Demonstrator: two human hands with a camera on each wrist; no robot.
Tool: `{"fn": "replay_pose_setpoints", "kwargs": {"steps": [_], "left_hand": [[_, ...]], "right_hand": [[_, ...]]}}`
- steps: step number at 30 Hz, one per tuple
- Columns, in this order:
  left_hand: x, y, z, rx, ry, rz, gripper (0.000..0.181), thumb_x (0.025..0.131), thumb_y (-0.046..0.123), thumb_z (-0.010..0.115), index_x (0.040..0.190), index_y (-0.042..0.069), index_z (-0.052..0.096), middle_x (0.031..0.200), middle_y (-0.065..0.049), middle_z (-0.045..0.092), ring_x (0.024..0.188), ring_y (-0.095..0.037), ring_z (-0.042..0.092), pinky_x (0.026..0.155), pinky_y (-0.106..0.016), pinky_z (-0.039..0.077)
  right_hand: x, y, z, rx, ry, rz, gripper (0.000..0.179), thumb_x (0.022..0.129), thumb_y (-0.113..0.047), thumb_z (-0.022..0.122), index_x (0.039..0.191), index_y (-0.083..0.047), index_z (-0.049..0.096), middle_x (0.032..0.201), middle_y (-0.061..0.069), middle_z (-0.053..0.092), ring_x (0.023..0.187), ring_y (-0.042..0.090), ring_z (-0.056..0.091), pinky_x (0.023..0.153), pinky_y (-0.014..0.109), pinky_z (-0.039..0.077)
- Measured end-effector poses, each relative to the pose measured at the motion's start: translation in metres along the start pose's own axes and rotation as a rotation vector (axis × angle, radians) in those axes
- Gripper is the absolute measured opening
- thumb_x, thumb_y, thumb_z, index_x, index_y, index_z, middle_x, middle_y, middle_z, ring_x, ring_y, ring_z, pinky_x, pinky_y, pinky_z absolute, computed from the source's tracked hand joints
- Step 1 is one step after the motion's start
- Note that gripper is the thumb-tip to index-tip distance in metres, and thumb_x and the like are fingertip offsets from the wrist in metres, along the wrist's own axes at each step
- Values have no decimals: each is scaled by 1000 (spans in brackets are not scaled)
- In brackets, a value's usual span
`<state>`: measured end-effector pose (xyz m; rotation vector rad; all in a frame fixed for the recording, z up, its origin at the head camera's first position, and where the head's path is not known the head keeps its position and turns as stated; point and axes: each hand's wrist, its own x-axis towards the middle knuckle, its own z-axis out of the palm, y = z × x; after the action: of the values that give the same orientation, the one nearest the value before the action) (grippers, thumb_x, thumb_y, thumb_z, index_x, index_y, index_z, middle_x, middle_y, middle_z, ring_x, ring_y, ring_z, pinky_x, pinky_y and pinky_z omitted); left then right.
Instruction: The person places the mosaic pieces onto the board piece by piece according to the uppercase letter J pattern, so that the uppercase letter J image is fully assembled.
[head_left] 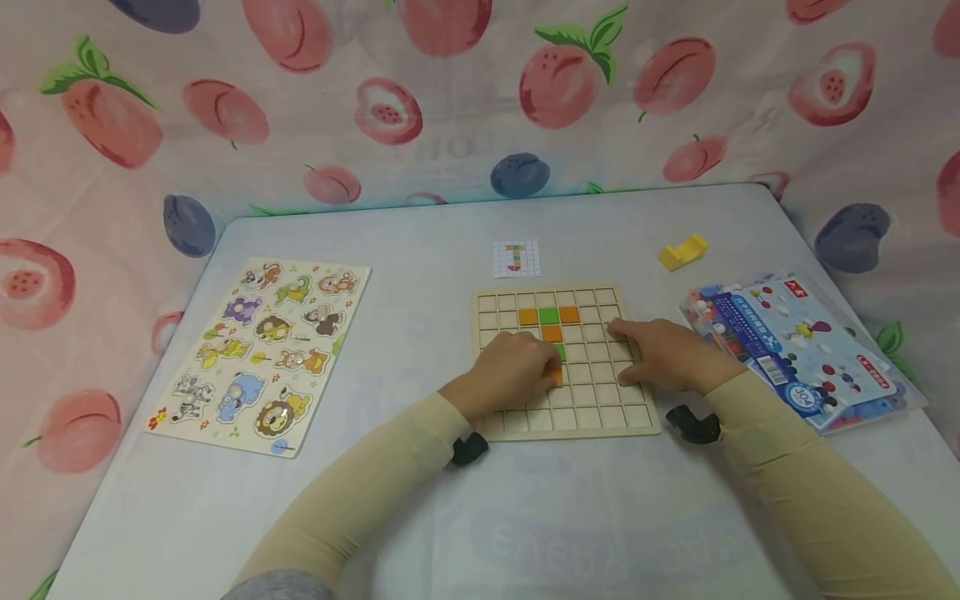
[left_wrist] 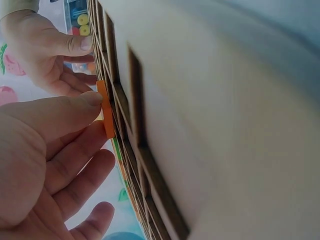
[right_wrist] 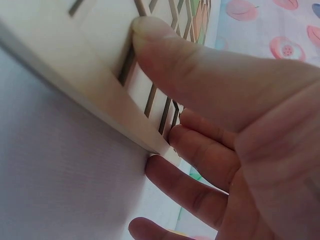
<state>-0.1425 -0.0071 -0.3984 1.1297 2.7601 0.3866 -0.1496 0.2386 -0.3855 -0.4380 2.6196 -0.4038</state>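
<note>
Just right of the frame's centre, my left fingers (head_left: 544, 361) pinch an orange tile (head_left: 557, 378), probably light, stiff and best held by its edges, while my right fingers (head_left: 636, 330) rest loosely spread on the board (head_left: 566, 434).

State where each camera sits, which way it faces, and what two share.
Head: worn on the head, facing forward and down at the board; both sleeves, left grip and right grip show.
Left wrist: worn there, looking across the board at orange tiles; both grips show.
Right wrist: worn there, looking at the board's edge; right grip shows.
Head and left wrist views share both grips.
</note>
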Motion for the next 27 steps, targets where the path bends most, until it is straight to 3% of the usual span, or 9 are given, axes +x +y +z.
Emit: {"fn": "replay_pose_setpoints", "kwargs": {"steps": [16, 27], "left_hand": [[1, 1, 3, -35, 23, -12, 13, 94, 23, 71, 101, 14, 75, 90, 5, 72, 83, -13, 64, 76, -29, 50], [1, 1, 5, -51, 26, -25, 16, 94, 22, 71, 106, 12, 75, 96, 3, 73, 88, -14, 65, 80, -28, 51]], "right_hand": [[0, 2, 1, 0, 4, -6, 77, 84, -28, 81, 148, -4, 45, 137, 29, 54, 119, 43, 54, 97, 60, 43], [1, 0, 2, 16, 7, 17, 77, 86, -22, 80, 150, -3, 42, 143, 29, 49, 128, 47, 47, 105, 62, 37]]}}
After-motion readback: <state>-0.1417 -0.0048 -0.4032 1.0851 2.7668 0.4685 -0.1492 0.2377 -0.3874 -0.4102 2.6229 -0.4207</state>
